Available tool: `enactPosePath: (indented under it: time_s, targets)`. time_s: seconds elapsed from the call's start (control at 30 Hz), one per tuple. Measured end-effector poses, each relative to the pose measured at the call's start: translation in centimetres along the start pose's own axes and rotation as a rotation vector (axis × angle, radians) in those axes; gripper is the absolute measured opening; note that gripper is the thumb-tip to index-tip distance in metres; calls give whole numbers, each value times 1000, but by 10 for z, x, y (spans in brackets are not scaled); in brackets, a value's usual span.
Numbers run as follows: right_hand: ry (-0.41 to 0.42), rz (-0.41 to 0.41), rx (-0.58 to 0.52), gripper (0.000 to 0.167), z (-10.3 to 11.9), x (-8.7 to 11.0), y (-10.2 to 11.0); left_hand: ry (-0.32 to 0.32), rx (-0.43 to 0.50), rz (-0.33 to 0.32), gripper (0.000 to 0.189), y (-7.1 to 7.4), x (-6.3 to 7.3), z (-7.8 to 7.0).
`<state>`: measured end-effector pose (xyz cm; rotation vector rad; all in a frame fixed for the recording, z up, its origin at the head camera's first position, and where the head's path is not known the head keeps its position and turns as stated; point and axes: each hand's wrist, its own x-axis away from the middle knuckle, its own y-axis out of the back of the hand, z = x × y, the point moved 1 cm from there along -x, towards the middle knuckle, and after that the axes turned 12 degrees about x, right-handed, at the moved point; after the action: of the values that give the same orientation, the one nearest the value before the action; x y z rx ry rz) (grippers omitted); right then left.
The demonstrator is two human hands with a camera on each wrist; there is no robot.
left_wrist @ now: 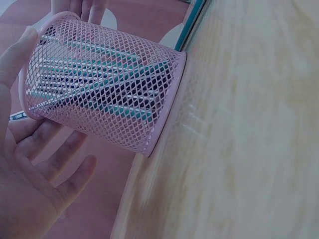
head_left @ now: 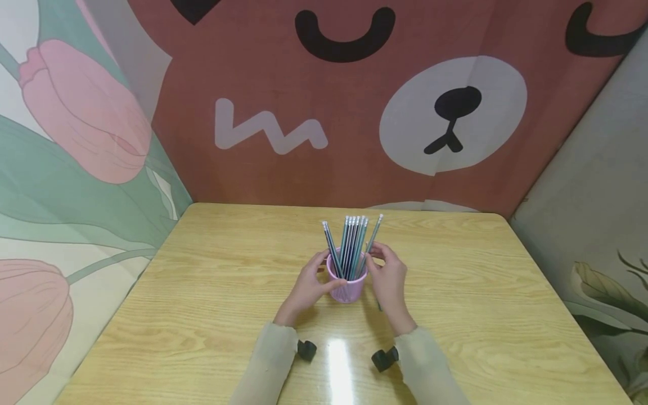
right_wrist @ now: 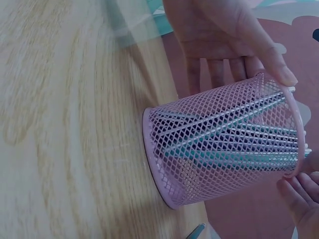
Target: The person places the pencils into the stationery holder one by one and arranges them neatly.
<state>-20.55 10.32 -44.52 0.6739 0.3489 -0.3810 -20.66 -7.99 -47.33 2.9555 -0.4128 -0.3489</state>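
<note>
A pink mesh pencil cup (head_left: 348,291) stands upright on the table, holding several teal and dark pencils (head_left: 354,242) with their pale ends up. My left hand (head_left: 307,285) holds the cup at its left side. Its thumb lies on the near rim, and the other fingers reach around the far left side. At the right side of the rim, my right hand (head_left: 390,275) grips the cup with curled thumb and fingers, close to a pencil (head_left: 376,232) leaning right. Beside the cup, a teal pencil (left_wrist: 192,22) is low by the tabletop, mostly hidden by the right hand in the head view.
The light wooden table (head_left: 217,287) extends around the cup, with a bright reflection near its front. A printed bear backdrop (head_left: 314,169) hangs behind the far edge. Flower-patterned cloth (head_left: 91,140) covers the left side. Small black devices (head_left: 306,350) sit at both wrists.
</note>
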Motion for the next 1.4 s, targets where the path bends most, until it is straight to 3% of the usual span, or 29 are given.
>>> enactPosePath:
  time_s: [0.5,0.9,1.4]
  targets:
    - [-69,63,49,26,-12,-4,3,1,18,1,76,1,0,1]
    - [-197,317,214,32,-30,-14,2,7,4,3,78,1,-1,3]
    - [-216,506,416,26,-46,-22,-12,4,-1,9,79,1,-1,4]
